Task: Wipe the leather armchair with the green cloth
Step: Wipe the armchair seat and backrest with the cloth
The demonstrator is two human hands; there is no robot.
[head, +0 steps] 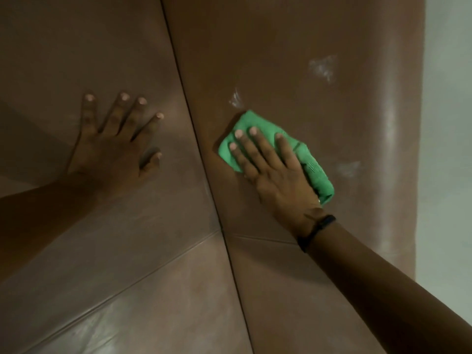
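Note:
The brown leather armchair point(293, 60) fills nearly the whole view, with a dark seam running from top centre down to the bottom. My right hand point(275, 169) lies flat on the folded green cloth point(315, 175) and presses it against the panel right of the seam. My left hand point(115, 146) rests flat with fingers spread on the panel left of the seam, holding nothing. Whitish smears point(323, 67) mark the leather above and to the right of the cloth. A dark band sits on my right wrist.
A pale wall or floor strip point(447, 149) shows past the armchair's rounded right edge. Further stitched seams cross the lower left leather panels point(127, 290).

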